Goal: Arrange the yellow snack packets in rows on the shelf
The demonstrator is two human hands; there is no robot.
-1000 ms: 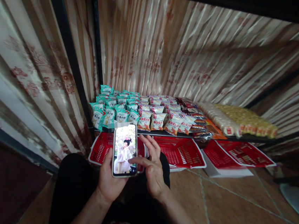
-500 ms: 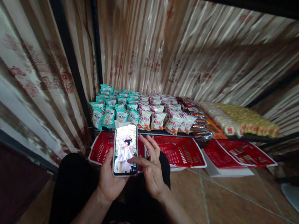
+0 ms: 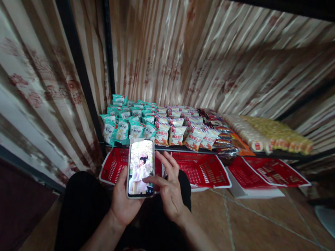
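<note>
A smartphone (image 3: 138, 160) with a lit screen is held upright above my lap, showing a picture of a person in a pale robe. My left hand (image 3: 126, 202) grips it from the lower left, thumb along the side edge and the other fingers hidden behind. My right hand (image 3: 169, 188) is at the phone's right side, its index finger at the lower part of the screen and the other fingers apart, holding nothing. Behind the phone's top edge stand teal snack packets (image 3: 136, 129) in rows.
White-and-orange snack packets (image 3: 176, 134), dark packets (image 3: 225, 139) and long yellow packs (image 3: 277, 130) fill the low shelf. Red baskets (image 3: 201, 169) sit below its edge, another red basket (image 3: 278, 172) farther right. Pleated curtains (image 3: 160, 47) and a dark metal post (image 3: 79, 67) surround the shelf.
</note>
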